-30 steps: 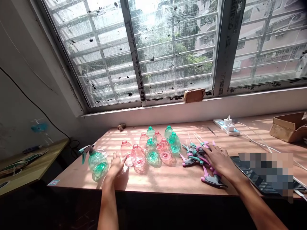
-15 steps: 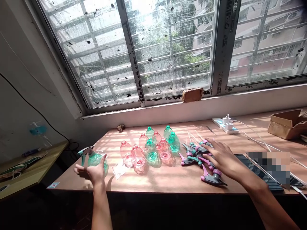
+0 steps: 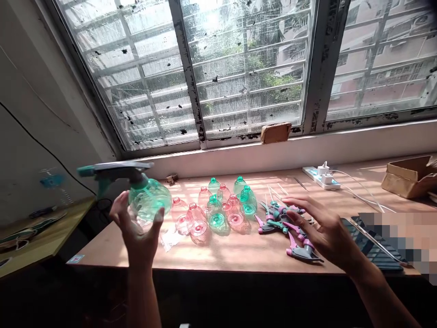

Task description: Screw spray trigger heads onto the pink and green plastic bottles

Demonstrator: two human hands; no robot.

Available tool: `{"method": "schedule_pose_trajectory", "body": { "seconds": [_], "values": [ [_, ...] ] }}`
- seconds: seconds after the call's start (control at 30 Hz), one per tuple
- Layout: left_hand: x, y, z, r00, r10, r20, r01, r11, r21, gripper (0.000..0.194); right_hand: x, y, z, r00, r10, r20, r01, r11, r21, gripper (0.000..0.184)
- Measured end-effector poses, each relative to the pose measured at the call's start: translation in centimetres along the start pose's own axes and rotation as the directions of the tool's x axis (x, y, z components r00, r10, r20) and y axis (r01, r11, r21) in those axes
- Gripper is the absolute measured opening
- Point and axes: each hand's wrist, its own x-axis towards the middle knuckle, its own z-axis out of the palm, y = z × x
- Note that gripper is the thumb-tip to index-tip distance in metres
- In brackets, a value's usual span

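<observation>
My left hand point(image 3: 136, 232) grips a green spray bottle point(image 3: 148, 198) with a teal and grey trigger head point(image 3: 109, 172), raised above the table's left part. My right hand point(image 3: 321, 230) hovers with fingers spread just above a pile of pink, teal and grey trigger sprayer heads point(image 3: 283, 225). Between the hands stands a cluster of several open pink and green bottles point(image 3: 218, 207) without heads. A small clear plastic bag point(image 3: 170, 239) lies beside the pink bottles.
The wooden table point(image 3: 221, 255) runs under a barred window. A white power strip point(image 3: 321, 178) with cables lies at the back right, a cardboard box point(image 3: 409, 176) at far right, a dark tablet point(image 3: 372, 248) by my right forearm. A lower wooden bench point(image 3: 41, 237) stands left.
My left hand moved left from the pink bottles, took hold of the green spray bottle and lifted it off the table. My right hand rose slightly off the sprayer heads.
</observation>
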Motion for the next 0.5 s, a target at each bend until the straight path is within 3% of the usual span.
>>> {"method": "schedule_pose_trajectory", "body": {
  "seconds": [0.07, 0.1, 0.2, 0.27, 0.3, 0.37, 0.5],
  "values": [
    [-0.7, 2.9, -0.2, 0.968, 0.126, 0.215, -0.128, 0.992, -0.006, 0.079, -0.4, -1.5, 0.7, 0.993, 0.117, 0.032, -0.121, 0.978, 0.171, 0.035],
    [-1.1, 4.1, -0.2, 0.925, 0.152, 0.349, -0.140, 0.988, -0.057, 0.082, -0.7, -2.2, 1.1, 0.986, 0.155, 0.061, -0.166, 0.949, 0.267, 0.043],
    [-2.6, 6.7, -0.1, 0.731, 0.134, 0.669, 0.023, 0.975, -0.220, 0.106, -1.3, -3.8, 2.2, 0.970, 0.201, 0.137, -0.243, 0.825, 0.510, 0.068],
    [-3.5, 7.5, 0.3, 0.620, 0.157, 0.769, 0.107, 0.954, -0.282, 0.113, -1.4, -4.6, 2.6, 0.944, 0.253, 0.210, -0.329, 0.731, 0.598, 0.074],
    [-3.8, 7.6, 0.5, 0.589, 0.180, 0.788, 0.132, 0.940, -0.313, 0.113, -1.4, -5.0, 2.7, 0.920, 0.302, 0.250, -0.391, 0.677, 0.623, 0.070],
    [-4.4, 7.7, 1.1, 0.580, 0.211, 0.787, 0.172, 0.913, -0.371, 0.105, -1.1, -5.6, 3.0, 0.854, 0.415, 0.313, -0.510, 0.548, 0.664, 0.054],
    [-5.2, 8.5, 2.6, 0.695, 0.220, 0.684, 0.120, 0.903, -0.412, 0.080, -0.3, -6.3, 4.3, 0.740, 0.600, 0.302, -0.557, 0.297, 0.775, 0.051]
  ]
}}
